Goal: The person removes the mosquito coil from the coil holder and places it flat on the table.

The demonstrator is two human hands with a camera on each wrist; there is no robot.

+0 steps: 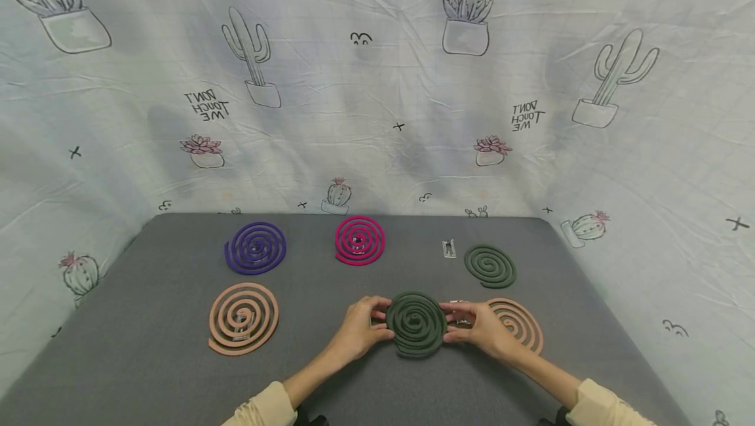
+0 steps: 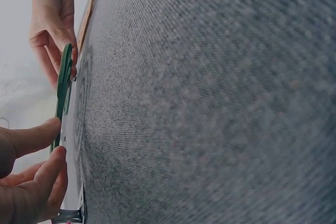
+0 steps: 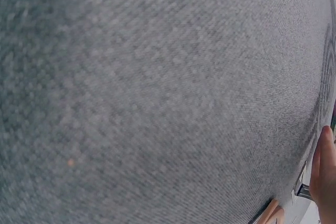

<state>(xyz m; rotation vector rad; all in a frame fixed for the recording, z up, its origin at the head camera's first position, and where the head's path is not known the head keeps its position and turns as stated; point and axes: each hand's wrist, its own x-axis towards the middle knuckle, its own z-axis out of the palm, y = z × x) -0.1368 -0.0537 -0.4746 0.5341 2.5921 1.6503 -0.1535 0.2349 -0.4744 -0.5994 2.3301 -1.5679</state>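
Observation:
A dark green mosquito coil [image 1: 415, 322], its spiral bands tightly packed, is held above the grey table by both hands. My left hand [image 1: 356, 329] pinches its left edge, thumb and fingertips on the rim. At the opposite edge my right hand [image 1: 488, 333] grips it the same way. Seen edge-on in the left wrist view, the coil [image 2: 64, 74] is tilted, with the left hand [image 2: 34, 182] below and the right hand [image 2: 52, 14] above. Only part of the right hand [image 3: 326, 174] shows in the right wrist view, and the coil is mostly out of frame.
Purple [image 1: 255, 248], pink [image 1: 360, 219] and green [image 1: 488, 263] coils lie along the back. A tan coil [image 1: 243, 311] lies at left; another tan coil [image 1: 525, 321] is partly behind the right hand. Small metal stands [image 1: 449, 249] lie nearby. A printed curtain [image 1: 377, 85] surrounds the table.

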